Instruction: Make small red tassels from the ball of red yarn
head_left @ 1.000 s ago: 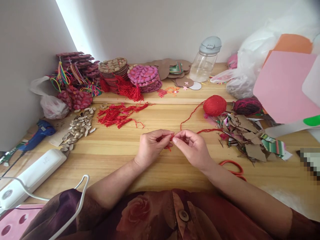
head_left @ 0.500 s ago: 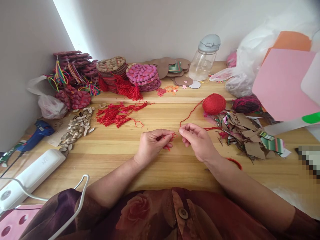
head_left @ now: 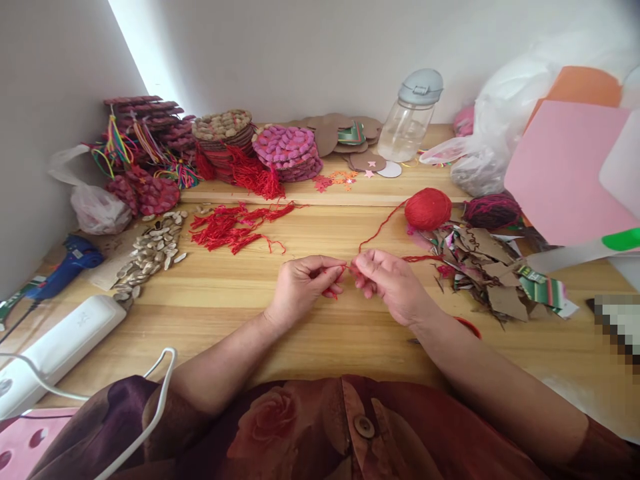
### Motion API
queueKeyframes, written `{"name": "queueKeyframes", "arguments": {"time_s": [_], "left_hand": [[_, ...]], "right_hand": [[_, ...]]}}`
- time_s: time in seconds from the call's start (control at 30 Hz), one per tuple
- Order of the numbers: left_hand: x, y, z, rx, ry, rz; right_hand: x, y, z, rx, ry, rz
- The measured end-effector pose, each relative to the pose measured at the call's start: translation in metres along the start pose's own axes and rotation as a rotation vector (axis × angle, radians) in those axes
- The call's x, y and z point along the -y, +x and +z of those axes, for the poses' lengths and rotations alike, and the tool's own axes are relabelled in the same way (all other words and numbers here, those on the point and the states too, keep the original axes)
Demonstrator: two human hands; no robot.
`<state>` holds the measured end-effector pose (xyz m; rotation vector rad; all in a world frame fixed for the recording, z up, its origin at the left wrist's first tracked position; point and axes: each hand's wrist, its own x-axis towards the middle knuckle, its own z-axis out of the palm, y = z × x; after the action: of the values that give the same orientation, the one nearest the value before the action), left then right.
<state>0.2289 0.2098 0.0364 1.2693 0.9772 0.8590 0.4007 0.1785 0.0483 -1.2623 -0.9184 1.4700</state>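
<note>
My left hand [head_left: 306, 288] pinches red yarn between thumb and forefinger, with a short bit hanging below its fingers. Close beside it, my right hand [head_left: 387, 283] is also closed in a pinch on the red yarn. One strand [head_left: 380, 228] runs from near my right fingertips up to a red yarn ball [head_left: 428, 209]. More red yarn [head_left: 421, 258] lies to the right, behind my right hand. Red tassels [head_left: 225, 227] lie in a loose pile beyond my left hand.
Peanut shells [head_left: 150, 257], a blue glue gun [head_left: 67, 267] and a white power strip [head_left: 60, 350] are on the left. Decorated stacks [head_left: 287, 155] and a bottle [head_left: 410, 117] stand at the back. Cardboard scraps [head_left: 505, 283] lie right; red-handled scissors [head_left: 467, 327] are partly hidden by my right forearm.
My right hand has shifted slightly left, and its fingertips are nearer my left fingertips. The small yarn loop that showed between the hands is less visible.
</note>
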Motion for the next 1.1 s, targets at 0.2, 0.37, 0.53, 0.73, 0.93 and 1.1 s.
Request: {"name": "queueKeyframes", "arguments": {"time_s": [0.2,0.37,0.53,0.73,0.93,1.1], "left_hand": [[0.0,-0.001,0.001,0.018,0.059,0.023],[0.003,-0.001,0.001,0.058,0.048,0.014],[0.001,0.0,0.001,0.088,0.018,-0.023],[0.0,0.0,0.001,0.092,-0.027,-0.038],[-0.003,0.0,0.0,0.006,-0.117,-0.058],[-0.008,0.004,-0.001,-0.117,-0.374,-0.109]], "right_hand": [[-0.008,-0.002,0.009,-0.062,-0.043,-0.047],[-0.01,-0.001,0.01,-0.077,-0.02,-0.063],[-0.011,-0.001,0.008,-0.059,-0.017,-0.078],[-0.011,0.0,0.009,-0.067,-0.004,-0.074],[-0.009,-0.003,0.009,-0.046,-0.074,-0.093],[-0.005,-0.003,0.004,-0.035,-0.061,-0.011]]}}
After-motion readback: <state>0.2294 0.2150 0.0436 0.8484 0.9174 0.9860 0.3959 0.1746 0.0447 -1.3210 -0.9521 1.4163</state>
